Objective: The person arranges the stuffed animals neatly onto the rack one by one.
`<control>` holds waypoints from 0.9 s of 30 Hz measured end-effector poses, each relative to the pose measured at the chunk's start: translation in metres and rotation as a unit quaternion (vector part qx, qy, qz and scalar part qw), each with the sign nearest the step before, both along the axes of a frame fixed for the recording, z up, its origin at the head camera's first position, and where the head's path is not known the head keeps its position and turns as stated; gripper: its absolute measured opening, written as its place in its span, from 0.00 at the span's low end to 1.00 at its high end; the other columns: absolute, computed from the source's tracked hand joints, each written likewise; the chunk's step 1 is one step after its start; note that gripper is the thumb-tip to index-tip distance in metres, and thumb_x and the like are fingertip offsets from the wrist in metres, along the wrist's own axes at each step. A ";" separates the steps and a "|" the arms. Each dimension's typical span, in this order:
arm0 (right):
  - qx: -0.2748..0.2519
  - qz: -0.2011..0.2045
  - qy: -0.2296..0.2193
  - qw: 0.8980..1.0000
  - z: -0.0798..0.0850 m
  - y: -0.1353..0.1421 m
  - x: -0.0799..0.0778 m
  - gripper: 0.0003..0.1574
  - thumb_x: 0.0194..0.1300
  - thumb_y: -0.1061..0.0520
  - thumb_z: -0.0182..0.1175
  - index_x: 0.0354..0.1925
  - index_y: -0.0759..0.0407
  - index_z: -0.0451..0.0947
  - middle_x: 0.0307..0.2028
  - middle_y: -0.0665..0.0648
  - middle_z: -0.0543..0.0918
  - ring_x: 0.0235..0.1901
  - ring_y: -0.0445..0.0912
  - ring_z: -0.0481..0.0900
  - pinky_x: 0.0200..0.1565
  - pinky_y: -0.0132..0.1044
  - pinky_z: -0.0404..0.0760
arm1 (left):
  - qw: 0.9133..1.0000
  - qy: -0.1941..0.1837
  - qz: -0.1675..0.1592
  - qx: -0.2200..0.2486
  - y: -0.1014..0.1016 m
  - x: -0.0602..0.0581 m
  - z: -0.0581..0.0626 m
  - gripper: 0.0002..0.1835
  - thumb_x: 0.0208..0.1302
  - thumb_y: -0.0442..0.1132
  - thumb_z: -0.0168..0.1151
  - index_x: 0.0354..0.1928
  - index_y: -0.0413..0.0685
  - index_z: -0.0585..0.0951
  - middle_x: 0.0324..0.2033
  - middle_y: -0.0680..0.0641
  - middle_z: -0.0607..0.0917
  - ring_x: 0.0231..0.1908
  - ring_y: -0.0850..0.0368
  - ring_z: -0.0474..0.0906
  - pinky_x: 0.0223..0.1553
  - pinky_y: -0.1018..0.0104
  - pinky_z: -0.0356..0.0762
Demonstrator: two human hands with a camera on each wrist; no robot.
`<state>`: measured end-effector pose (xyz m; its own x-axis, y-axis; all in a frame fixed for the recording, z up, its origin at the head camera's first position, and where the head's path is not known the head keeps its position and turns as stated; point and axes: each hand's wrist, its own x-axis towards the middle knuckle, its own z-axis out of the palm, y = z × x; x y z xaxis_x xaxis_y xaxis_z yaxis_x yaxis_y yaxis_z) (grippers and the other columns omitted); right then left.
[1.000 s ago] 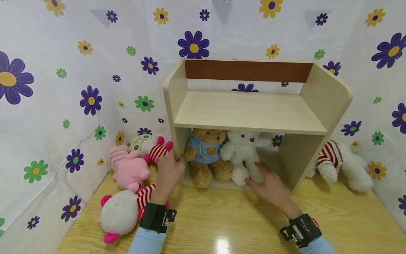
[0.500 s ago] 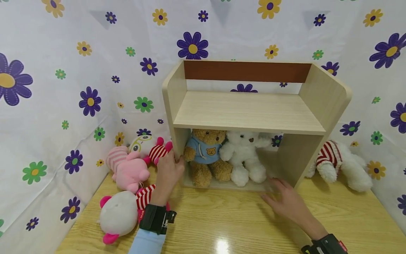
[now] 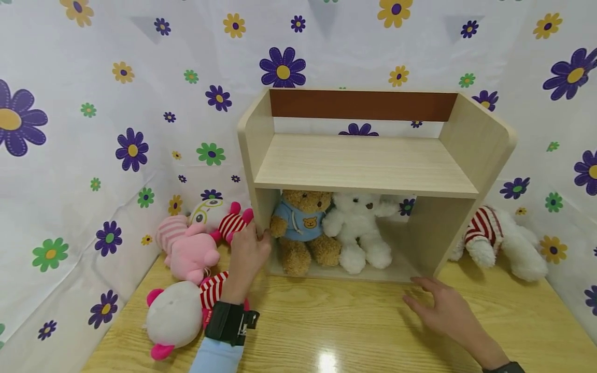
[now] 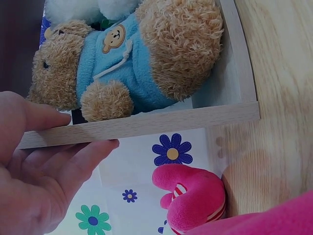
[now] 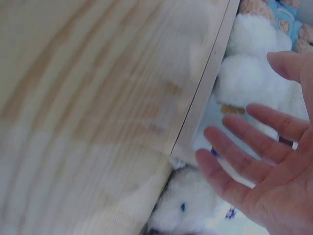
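Shelf unit point(image 3: 368, 166) is the biggest item: 1 pc, light wood, standing on table point(image 3: 336, 321) w/ open front toward me. My left hand point(image 3: 247, 256) grips its left side panel, thumb on one face and fingers curled round the other, as the left wrist view shows. Best practice, in my judgement: hold that grip firm so the unit can't slide or tip while toys go in.

Right hand point(image 3: 443, 308) hovers open over the table just in front of the shelf's right panel, fingers spread and relaxed, holding nothing. I'd judge the striped-jumper white plush point(image 3: 501, 241), lying right of the shelf, to be the closest loose toy; approach low to clear the panel edge.

Lower compartment holds 2 toys, touching side by side: brown bear point(image 3: 303, 230) in blue hoodie at left, white bear point(image 3: 359, 230) at right. Free space remains to the right of them.

Left of shelf: approx. 3 plush in a heap — pink one point(image 3: 188, 248), white round one point(image 3: 174, 313), and a striped-limbed one point(image 3: 219, 215); exact count unclear where they overlap.

Upper shelf: 0 toys.
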<state>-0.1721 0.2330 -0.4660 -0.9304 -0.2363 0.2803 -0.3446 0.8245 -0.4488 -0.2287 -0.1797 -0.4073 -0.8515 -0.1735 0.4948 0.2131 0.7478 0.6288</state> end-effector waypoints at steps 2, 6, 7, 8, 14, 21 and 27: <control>0.000 -0.007 -0.027 1.000 0.002 0.008 0.002 0.27 0.66 0.45 0.69 0.55 0.62 0.84 0.49 0.63 0.89 0.47 0.59 0.87 0.45 0.56 0.84 | 1.000 0.000 0.000 -0.001 0.000 0.000 0.000 0.12 0.64 0.35 0.61 0.43 0.31 0.81 0.31 0.29 0.88 0.31 0.31 0.86 0.33 0.40 0.82; 0.002 -0.019 -0.067 0.998 0.005 0.027 0.003 0.27 0.67 0.45 0.67 0.54 0.63 0.84 0.46 0.62 0.90 0.44 0.56 0.88 0.42 0.51 0.85 | 1.000 -0.001 0.002 -0.004 0.000 0.000 -0.001 0.12 0.64 0.35 0.61 0.42 0.31 0.82 0.31 0.29 0.88 0.31 0.30 0.86 0.32 0.40 0.81; 0.002 -0.021 -0.069 0.997 0.006 0.032 0.004 0.27 0.67 0.45 0.67 0.54 0.63 0.84 0.46 0.62 0.90 0.44 0.56 0.88 0.41 0.50 0.85 | 1.000 -0.002 0.002 -0.004 0.000 0.000 -0.001 0.12 0.64 0.35 0.61 0.42 0.31 0.82 0.31 0.29 0.88 0.31 0.30 0.86 0.32 0.40 0.81; 0.004 -0.023 -0.068 0.997 0.007 0.036 0.004 0.26 0.67 0.46 0.67 0.54 0.64 0.84 0.45 0.62 0.90 0.44 0.55 0.88 0.40 0.49 0.85 | 1.000 -0.002 0.003 -0.004 -0.001 0.000 -0.001 0.12 0.64 0.35 0.61 0.41 0.31 0.82 0.31 0.28 0.88 0.31 0.30 0.86 0.32 0.40 0.82; 0.014 -0.044 -0.051 0.998 0.011 0.064 0.001 0.25 0.69 0.48 0.66 0.54 0.66 0.84 0.44 0.64 0.90 0.42 0.58 0.88 0.39 0.48 0.85 | 1.000 -0.006 0.001 0.003 -0.001 0.001 0.000 0.12 0.64 0.36 0.61 0.41 0.31 0.82 0.30 0.29 0.88 0.31 0.31 0.86 0.32 0.41 0.82; 0.003 -0.085 -0.002 0.996 0.010 0.087 -0.001 0.21 0.67 0.51 0.68 0.48 0.68 0.85 0.43 0.68 0.89 0.39 0.60 0.87 0.34 0.41 0.85 | 1.000 -0.009 0.003 -0.002 0.000 0.001 -0.001 0.11 0.64 0.36 0.61 0.41 0.32 0.81 0.28 0.30 0.87 0.27 0.35 0.84 0.31 0.42 0.81; -0.026 -0.110 0.105 0.988 0.009 0.100 -0.005 0.15 0.59 0.58 0.73 0.42 0.67 0.86 0.38 0.69 0.89 0.35 0.59 0.85 0.29 0.23 0.76 | 1.000 -0.016 0.001 0.000 0.000 0.001 -0.001 0.13 0.66 0.37 0.60 0.45 0.33 0.81 0.30 0.31 0.88 0.26 0.38 0.84 0.31 0.43 0.81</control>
<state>-0.1775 0.3333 -0.4573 -0.8778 -0.0151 0.4788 -0.2492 0.8680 -0.4295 -0.2280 -0.1796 -0.4087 -0.8662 -0.1745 0.4682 0.1922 0.7486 0.6346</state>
